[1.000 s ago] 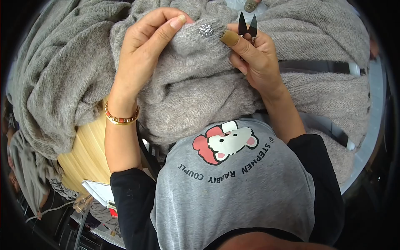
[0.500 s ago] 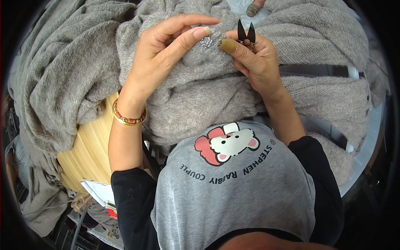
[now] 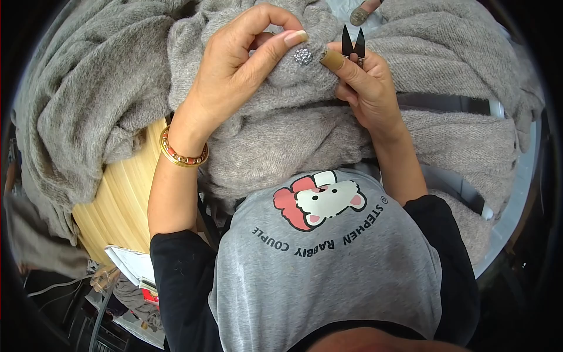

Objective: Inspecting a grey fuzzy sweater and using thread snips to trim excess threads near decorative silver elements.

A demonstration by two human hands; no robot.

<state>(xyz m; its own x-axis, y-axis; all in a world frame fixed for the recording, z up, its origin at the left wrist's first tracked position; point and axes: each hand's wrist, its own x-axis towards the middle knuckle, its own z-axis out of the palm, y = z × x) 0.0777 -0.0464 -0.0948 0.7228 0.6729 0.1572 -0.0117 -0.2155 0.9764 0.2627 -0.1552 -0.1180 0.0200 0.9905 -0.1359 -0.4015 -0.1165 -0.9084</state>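
Note:
My left hand (image 3: 237,70) is closed in a pinch, thumb tip against index finger, just above a round, sparkly silver button (image 3: 302,56) on the grey knitted garment (image 3: 275,88). Anything as fine as a thread between those fingertips is too small to make out. In my right hand (image 3: 369,85) is a pair of thread snips (image 3: 353,47), held with the two dark blades pointing away from me and spread apart. A brown cover wraps the right thumb, whose tip is close to the button's right side. The snips' handles are mostly hidden in the palm.
Heaps of grey knitwear (image 3: 105,76) spread across the work surface on both sides. A pale wooden board (image 3: 126,182) shows at the left. At the top, another person's covered fingertip (image 3: 359,16) rests by a clear plastic bag (image 3: 346,9). A light-blue rim (image 3: 522,205) curves at the right.
My left thumb and index finger have come together, from slightly apart. Both hands and the button have shifted a little right. Cloth at the far left has moved and looks blurred.

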